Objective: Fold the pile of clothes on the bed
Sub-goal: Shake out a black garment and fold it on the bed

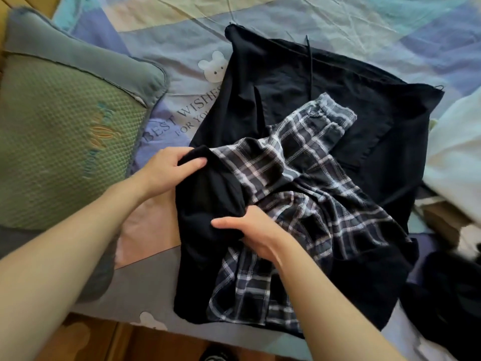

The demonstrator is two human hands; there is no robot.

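A pile of dark clothes lies in the middle of the bed (156,282). A large black garment (286,82) with a drawstring is spread flat underneath. Plaid navy-and-white trousers (299,178) lie crumpled across it. A smaller black knit garment (208,201) sits at the near left of the pile. My left hand (166,170) grips its upper edge, thumb over the fabric. My right hand (250,230) holds its lower right part where it meets the plaid, fingers tucked into the cloth.
A green and grey pillow (65,131) fills the left side. White bedding (458,162) and a brown item lie at the right edge, with another dark garment (450,295) at the near right. The patterned sheet carries printed words and bear figures. Wooden floor shows below the bed edge.
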